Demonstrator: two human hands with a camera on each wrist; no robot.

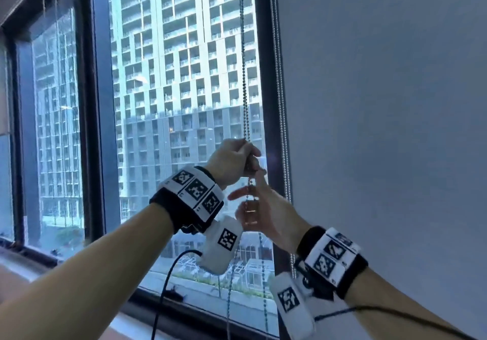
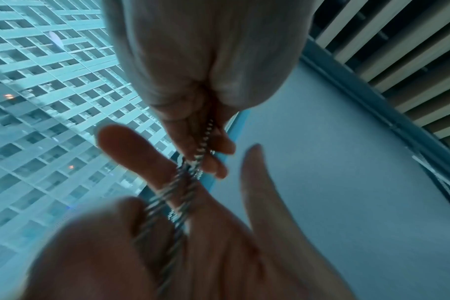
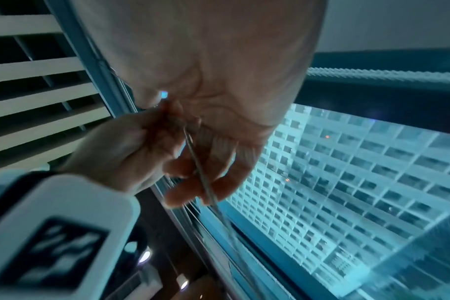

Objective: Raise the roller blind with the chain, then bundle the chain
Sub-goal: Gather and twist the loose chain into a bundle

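Observation:
The beaded metal chain hangs in front of the uncovered window pane. My left hand grips it in a fist at about chest height; in the left wrist view the chain comes out below that left hand. Just beneath, my right hand has several turns of the chain wound round its fingers, with one finger and the thumb stretched out. The right wrist view shows the chain crossing my right hand, next to the left fist. Slack chain dangles below. The raised blind is out of view.
A grey roller blind covers the window to the right, and its own bead chain hangs along the dark frame post. Black cables trail from both wrist devices. The window sill runs below the hands.

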